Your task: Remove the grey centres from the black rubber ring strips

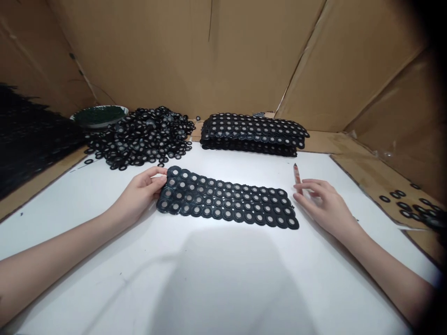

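A long mat of joined black rings [226, 200], with pale centres in several rows, stretches across the white table. My left hand [145, 188] pinches its upper left end between thumb and fingers. Just past the mat's right end, my right hand [323, 200] has its fingertips round the near end of a slim pointed tool [296, 174], reddish with a dark tip aimed away from me. The tool's near end is partly hidden by the fingers, so its exact kind is unclear. My right hand is apart from the mat.
A heap of loose black rings [143, 137] lies back left, beside a bowl of dark green material [99, 115]. Stacked ring mats [253, 132] sit at the back. More loose rings [405, 204] lie on cardboard at right. Cardboard walls [195, 56] enclose the table [223, 270].
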### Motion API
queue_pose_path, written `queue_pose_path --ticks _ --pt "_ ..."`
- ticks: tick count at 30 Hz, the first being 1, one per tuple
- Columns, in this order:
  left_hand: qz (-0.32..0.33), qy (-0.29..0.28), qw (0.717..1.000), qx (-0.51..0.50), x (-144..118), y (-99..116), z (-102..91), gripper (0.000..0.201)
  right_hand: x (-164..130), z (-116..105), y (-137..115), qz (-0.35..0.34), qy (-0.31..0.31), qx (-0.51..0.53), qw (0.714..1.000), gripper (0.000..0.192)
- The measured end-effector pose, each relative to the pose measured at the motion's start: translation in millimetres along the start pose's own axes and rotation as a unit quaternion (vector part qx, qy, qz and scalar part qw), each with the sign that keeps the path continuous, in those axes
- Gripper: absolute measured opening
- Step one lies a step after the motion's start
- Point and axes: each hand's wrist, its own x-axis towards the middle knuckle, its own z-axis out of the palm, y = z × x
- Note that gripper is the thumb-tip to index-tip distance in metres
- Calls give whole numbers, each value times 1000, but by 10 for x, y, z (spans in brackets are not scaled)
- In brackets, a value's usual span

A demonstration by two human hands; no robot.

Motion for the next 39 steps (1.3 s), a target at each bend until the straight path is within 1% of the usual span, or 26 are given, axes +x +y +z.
queue_pose_path --ticks 2,4,6,8,10,13,14,19,22,24,26,27,28,30,32,33,35,37,39 --pt "1 3 1000 5 -5 7 2 24 -2 -33 62 9 -17 -53 998 26" --pt "2 1 1000 9 -10 8 -4 28 -14 -65 107 32 -18 -97 995 31" --pt "4 -4 1000 14 -14 2 -15 26 -27 -81 117 49 -14 -155 987 31" --pt "8 -8 1000 21 -14 -10 -23 23 -24 -74 86 51 -16 -216 975 25" --pt "16 -3 999 31 -11 -24 -25 20 8 -45 29 57 -15 -248 967 24" --pt "36 12 998 51 -4 -38 -17 15 114 8 -42 69 -11 -257 964 36" --pt "47 18 997 63 -4 -39 -15 14 158 20 -50 72 -16 -262 962 37" --pt "119 33 980 157 -13 -30 -21 20 296 9 28 74 -63 -250 963 21" --pt "116 28 977 179 -1 -40 -35 20 270 -34 69 71 -64 -230 969 17" --pt "108 26 977 180 13 -58 -45 21 235 -79 27 88 -40 -174 980 14" --pt "104 27 977 183 25 -79 -55 22 216 -136 -100 102 -33 -52 993 13" --pt "103 29 977 184 30 -88 -59 22 220 -166 -198 95 -47 31 994 13" --pt "102 29 977 183 33 -95 -62 22 234 -195 -317 83 -63 121 987 15" --pt "97 29 979 177 36 -102 -66 21 287 -239 -603 60 -50 285 955 21" --pt "88 28 981 172 33 -98 -66 22 357 -259 -921 22 -41 383 922 15" --pt "85 28 981 172 31 -94 -67 22 390 -258 -1079 3 -35 418 908 16" --pt "81 26 981 174 28 -85 -70 23 439 -236 -1369 -31 -55 460 886 24" --pt "78 14 981 178 27 -78 -79 23 463 -187 -1606 -59 -50 473 878 26" --pt "76 1 980 183 30 -78 -92 24 474 -101 -1776 -86 -31 473 876 19"
